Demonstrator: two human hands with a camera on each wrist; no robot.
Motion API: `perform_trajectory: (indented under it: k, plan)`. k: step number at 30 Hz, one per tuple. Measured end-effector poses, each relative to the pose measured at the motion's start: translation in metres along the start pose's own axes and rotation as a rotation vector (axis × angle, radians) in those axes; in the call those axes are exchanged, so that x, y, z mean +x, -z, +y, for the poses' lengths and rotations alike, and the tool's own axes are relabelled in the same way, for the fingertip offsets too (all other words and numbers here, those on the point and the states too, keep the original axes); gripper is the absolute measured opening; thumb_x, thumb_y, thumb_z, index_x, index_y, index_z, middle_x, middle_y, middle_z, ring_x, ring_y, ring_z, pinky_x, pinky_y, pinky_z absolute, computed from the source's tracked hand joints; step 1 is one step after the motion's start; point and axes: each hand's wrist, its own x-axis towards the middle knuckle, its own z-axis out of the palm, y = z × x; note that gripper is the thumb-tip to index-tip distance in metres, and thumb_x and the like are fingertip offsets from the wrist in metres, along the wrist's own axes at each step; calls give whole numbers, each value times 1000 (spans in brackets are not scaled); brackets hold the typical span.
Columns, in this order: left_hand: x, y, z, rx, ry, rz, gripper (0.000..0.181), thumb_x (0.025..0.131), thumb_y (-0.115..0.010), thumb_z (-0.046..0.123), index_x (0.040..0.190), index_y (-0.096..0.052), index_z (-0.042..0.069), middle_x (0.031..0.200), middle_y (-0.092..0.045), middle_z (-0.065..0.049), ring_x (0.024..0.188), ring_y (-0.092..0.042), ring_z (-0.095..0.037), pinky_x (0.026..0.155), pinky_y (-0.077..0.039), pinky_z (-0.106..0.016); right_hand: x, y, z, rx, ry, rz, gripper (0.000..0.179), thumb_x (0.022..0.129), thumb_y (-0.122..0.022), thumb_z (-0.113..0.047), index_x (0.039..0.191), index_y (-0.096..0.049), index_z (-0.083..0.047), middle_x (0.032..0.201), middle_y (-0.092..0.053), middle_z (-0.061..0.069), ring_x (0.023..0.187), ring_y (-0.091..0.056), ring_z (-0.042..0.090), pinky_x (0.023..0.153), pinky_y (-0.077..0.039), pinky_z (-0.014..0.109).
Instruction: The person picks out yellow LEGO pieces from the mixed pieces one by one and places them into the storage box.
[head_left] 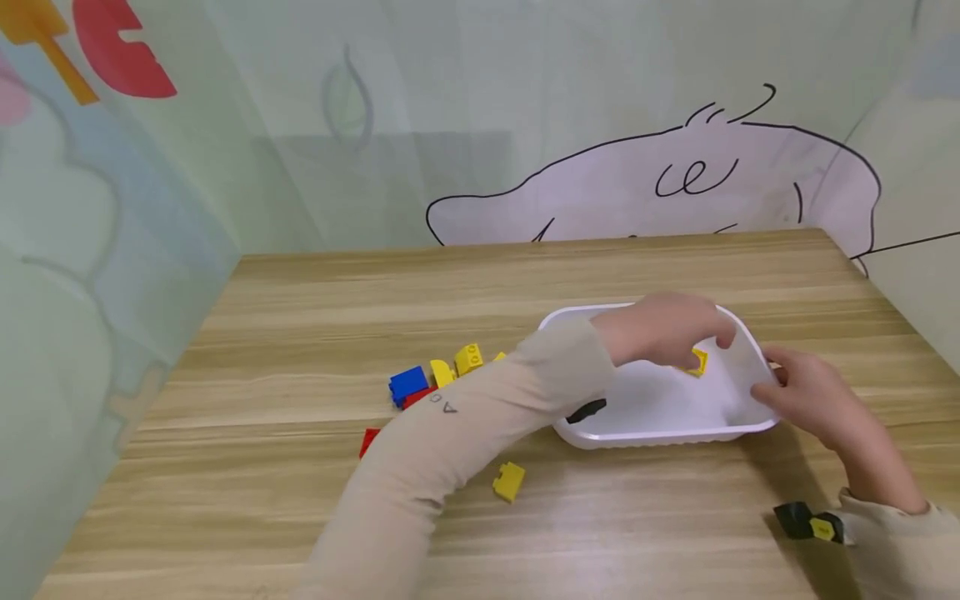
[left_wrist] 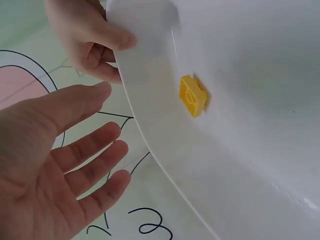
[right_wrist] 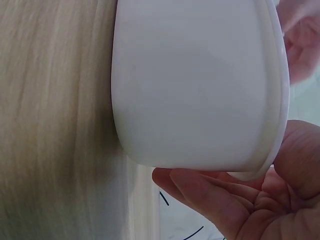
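My left hand [head_left: 663, 329] reaches over the white plastic tub [head_left: 645, 435], its fingers spread and holding nothing in the left wrist view. Inside the tub lies a yellow toy brick [left_wrist: 192, 96], its hollow side showing; the left hand partly covers this brick [head_left: 699, 363] in the head view. At the tub's right end, my right hand [head_left: 810, 392] grips the rim. Its thumb [left_wrist: 120, 39] laps over the rim to the inner side, with the other fingers against the outside. The right wrist view shows these fingers [right_wrist: 207, 195] curled along the tub's outer wall.
Left of the tub, blue [head_left: 408, 385], red [head_left: 371, 440] and yellow bricks [head_left: 468, 358] lie on the wooden table [head_left: 300, 308], some hidden by the left sleeve [head_left: 420, 467]. One yellow brick [head_left: 509, 482] lies nearer the front. A patterned wall [head_left: 375, 167] stands behind.
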Motion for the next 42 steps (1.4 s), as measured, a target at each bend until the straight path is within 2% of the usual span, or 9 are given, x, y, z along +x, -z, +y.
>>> perform_trajectory:
  k: [8, 15, 19, 23, 28, 30, 37, 39, 42]
  plan:
    - [-42, 2, 1, 113, -30, 28, 33, 91, -59, 25, 124, -55, 24, 111, -52, 4, 95, -51, -12, 71, -43, -25, 2, 3, -3, 24, -31, -10, 53, 84, -58, -7, 123, -39, 22, 98, -57, 37, 72, -58, 27, 59, -53, 35]
    - [-83, -10, -6, 89, -55, 81, 36, 90, -62, 25, 125, -56, 24, 113, -54, 3, 97, -52, -14, 70, -44, -25, 2, 3, -3, 19, -33, 0, 52, 83, -58, -8, 121, -40, 23, 97, -57, 37, 72, -58, 27, 59, -53, 36]
    - [-105, -22, -8, 88, -72, 142, 33, 90, -62, 24, 123, -58, 22, 112, -55, 3, 96, -53, -14, 67, -44, -23, 3, 3, -2, 17, -46, -8, 54, 83, -58, -8, 122, -39, 23, 98, -57, 37, 72, -58, 26, 59, -52, 34]
    - [-124, -35, -7, 61, -107, 211, 32, 90, -61, 21, 122, -59, 20, 114, -55, 2, 97, -53, -13, 69, -44, -20, 3, 3, -1, 18, -56, -18, 55, 83, -58, -8, 124, -38, 23, 98, -57, 36, 72, -57, 26, 59, -52, 34]
    - [-144, -48, -6, 39, -107, 233, 32, 90, -62, 22, 122, -59, 20, 119, -54, 1, 103, -52, -14, 77, -45, -21, 3, 2, 1, 13, -58, -15, 55, 83, -59, -9, 124, -38, 23, 100, -56, 37, 72, -57, 27, 60, -53, 35]
    - [-153, -51, -6, 47, -105, 261, 30, 90, -61, 21, 120, -59, 19, 120, -54, 0, 103, -52, -15, 79, -45, -22, 3, 1, 2, 13, -59, -15, 56, 83, -59, -9, 124, -38, 23, 100, -56, 38, 73, -57, 27, 60, -53, 35]
    - [-181, -62, -10, 75, -149, 486, 22, 86, -63, 13, 108, -61, 14, 109, -57, -5, 89, -57, -18, 70, -47, -24, 3, 0, 0, 8, -48, -14, 55, 83, -58, -9, 123, -39, 22, 100, -56, 38, 73, -57, 27, 60, -52, 34]
    - [-187, -65, -11, 67, -144, 497, 23, 85, -64, 11, 108, -62, 13, 107, -58, -5, 88, -57, -18, 68, -47, -23, 3, 0, -1, 6, -51, -16, 54, 83, -58, -9, 123, -39, 22, 100, -57, 37, 73, -57, 27, 60, -52, 34]
    - [-195, -71, -12, 35, -122, 462, 29, 84, -66, 11, 112, -62, 14, 110, -58, -4, 93, -57, -17, 72, -47, -22, 2, 0, -2, 7, -58, -20, 53, 83, -58, -8, 123, -40, 22, 100, -56, 37, 73, -56, 28, 60, -52, 35]
